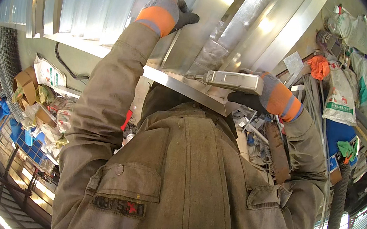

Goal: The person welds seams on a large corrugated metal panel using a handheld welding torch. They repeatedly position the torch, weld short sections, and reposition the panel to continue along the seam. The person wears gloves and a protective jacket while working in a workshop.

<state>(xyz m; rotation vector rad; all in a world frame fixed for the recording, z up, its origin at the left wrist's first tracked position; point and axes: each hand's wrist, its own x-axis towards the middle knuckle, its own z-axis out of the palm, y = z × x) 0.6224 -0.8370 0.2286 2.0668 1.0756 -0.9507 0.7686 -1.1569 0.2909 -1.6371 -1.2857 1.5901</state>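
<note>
My left hand (166, 13), in a grey and orange glove with black fingertips, is above a shiny sheet-metal panel (98, 3). Its fingers are curled and one digit points right; whatever they may hold is hidden. On the right, my right hand (270, 95), gloved alike, grips a drill-like power tool (234, 81) with a pale boxy body. The tool lies level, its narrow nose pointing left, close to the panel's near edge. A bright folded metal lip (186, 90) runs along that edge, right in front of my jacket.
Cardboard boxes (26, 82) and bags lie on the floor at left. To the right are white woven sacks (340, 95), an orange cloth (319, 67), long metal profiles (316, 96) and a blue box (339, 133). A black cable (68, 66) bends along the floor near the panel.
</note>
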